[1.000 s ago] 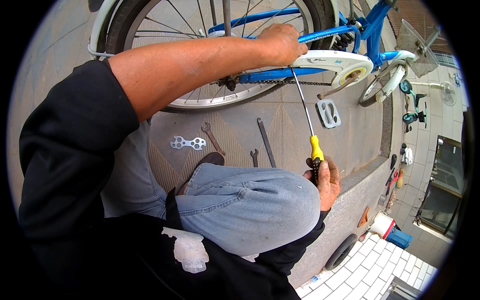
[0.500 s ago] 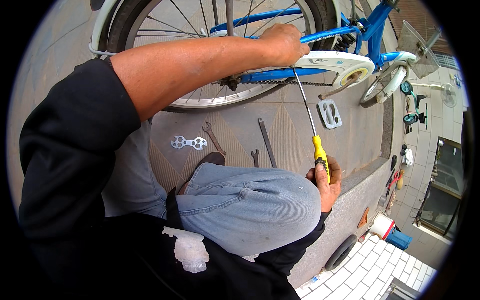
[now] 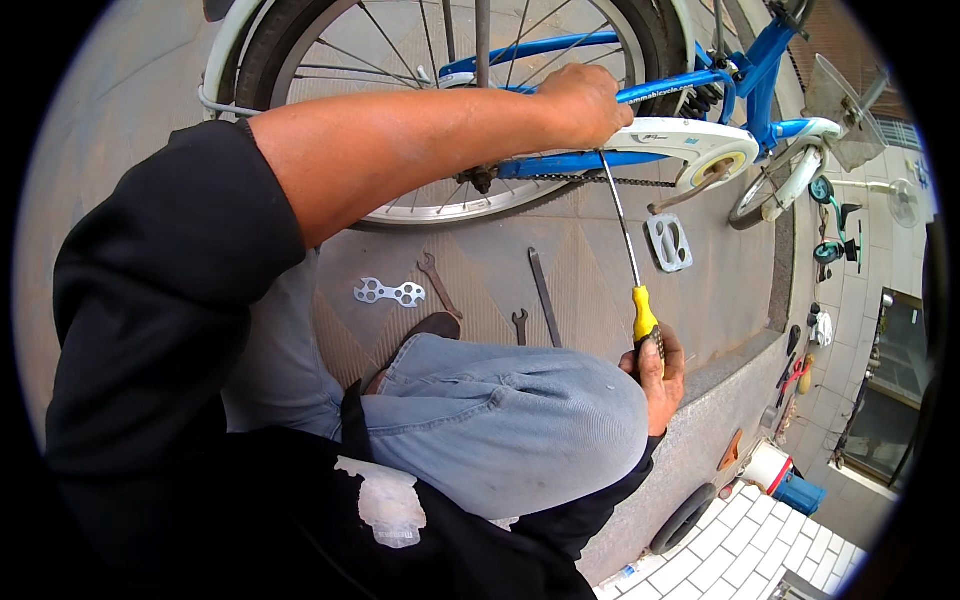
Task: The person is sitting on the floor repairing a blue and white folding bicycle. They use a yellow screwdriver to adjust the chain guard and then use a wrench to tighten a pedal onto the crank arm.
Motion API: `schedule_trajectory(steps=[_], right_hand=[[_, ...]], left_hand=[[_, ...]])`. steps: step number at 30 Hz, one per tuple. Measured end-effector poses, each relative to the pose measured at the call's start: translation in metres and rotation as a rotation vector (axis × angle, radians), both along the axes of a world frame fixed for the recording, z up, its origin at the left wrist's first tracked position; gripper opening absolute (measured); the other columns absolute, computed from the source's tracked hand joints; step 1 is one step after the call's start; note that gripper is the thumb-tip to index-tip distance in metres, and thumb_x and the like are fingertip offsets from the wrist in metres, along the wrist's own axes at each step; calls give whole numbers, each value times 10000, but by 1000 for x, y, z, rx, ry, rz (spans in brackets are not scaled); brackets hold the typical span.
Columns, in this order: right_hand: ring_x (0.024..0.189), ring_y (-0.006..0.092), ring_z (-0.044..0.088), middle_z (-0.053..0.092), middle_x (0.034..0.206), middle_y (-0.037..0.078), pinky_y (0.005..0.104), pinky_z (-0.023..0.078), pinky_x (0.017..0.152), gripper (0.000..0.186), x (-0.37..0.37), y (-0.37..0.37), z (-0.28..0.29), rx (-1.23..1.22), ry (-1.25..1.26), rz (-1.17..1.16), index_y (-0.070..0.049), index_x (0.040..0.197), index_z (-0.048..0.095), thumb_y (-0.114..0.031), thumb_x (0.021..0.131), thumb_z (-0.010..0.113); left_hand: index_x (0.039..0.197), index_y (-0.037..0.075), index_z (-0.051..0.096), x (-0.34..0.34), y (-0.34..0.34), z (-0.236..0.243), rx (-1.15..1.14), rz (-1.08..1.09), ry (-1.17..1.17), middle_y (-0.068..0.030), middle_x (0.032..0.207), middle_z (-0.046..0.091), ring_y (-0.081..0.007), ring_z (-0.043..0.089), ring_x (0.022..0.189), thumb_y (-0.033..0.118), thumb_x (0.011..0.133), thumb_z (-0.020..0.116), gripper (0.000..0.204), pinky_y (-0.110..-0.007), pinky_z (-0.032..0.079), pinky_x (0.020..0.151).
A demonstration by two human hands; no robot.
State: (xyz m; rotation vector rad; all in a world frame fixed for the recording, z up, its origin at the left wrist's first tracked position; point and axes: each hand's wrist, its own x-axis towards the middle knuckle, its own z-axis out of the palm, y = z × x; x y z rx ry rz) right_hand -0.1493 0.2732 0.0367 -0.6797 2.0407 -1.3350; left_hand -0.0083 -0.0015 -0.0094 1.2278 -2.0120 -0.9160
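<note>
A blue bicycle (image 3: pixel 762 72) stands at the top of the view. Its white chain guard (image 3: pixel 668 133) runs from the crank back toward the rear wheel (image 3: pixel 440 212). My left hand (image 3: pixel 585 106) reaches across the wheel with curled fingers closed at the guard's rear end; its fingertips are partly hidden. Below, my right hand (image 3: pixel 657 375) grips a yellow-and-black screwdriver (image 3: pixel 644 312) by its handle. The metal shaft slants up and its tip meets the guard's lower edge, just under my left hand. The chain (image 3: pixel 630 181) and a pedal (image 3: pixel 670 243) are close by.
On the paving lie a silver multi-hole spanner (image 3: pixel 390 292), a rusty open-end wrench (image 3: pixel 437 285), a small wrench (image 3: pixel 520 326) and a flat dark bar (image 3: pixel 543 297). My bent knee (image 3: pixel 590 410) is beside my right hand. A black tire (image 3: pixel 684 519) and bucket (image 3: pixel 767 466) sit at right.
The whole view has shifted slightly, so things appear a little lower and further right. The screwdriver handle looks slightly turned in my right hand. My left hand keeps its place on the guard.
</note>
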Motion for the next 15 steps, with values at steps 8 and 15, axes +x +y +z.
schedule_trajectory(steps=[8,15], right_hand=[[540,97,513,598,751,77,225,432,498,400,-1,0,-1,-14,28,-8,-27,1198,538,-199,870,689],[538,69,509,603,758,73,185,407,486,357,7,-4,-3,-53,-8,-104,-26,1139,587,-266,891,677]], left_hand=[[884,-25,693,2,-1,-2,32,-25,-37,-210,770,626,-329,628,742,335,886,544,390,-416,505,748],[910,2,695,-4,-7,-13,-89,-60,-105,-209,790,612,-335,634,782,286,910,516,335,-433,504,768]])
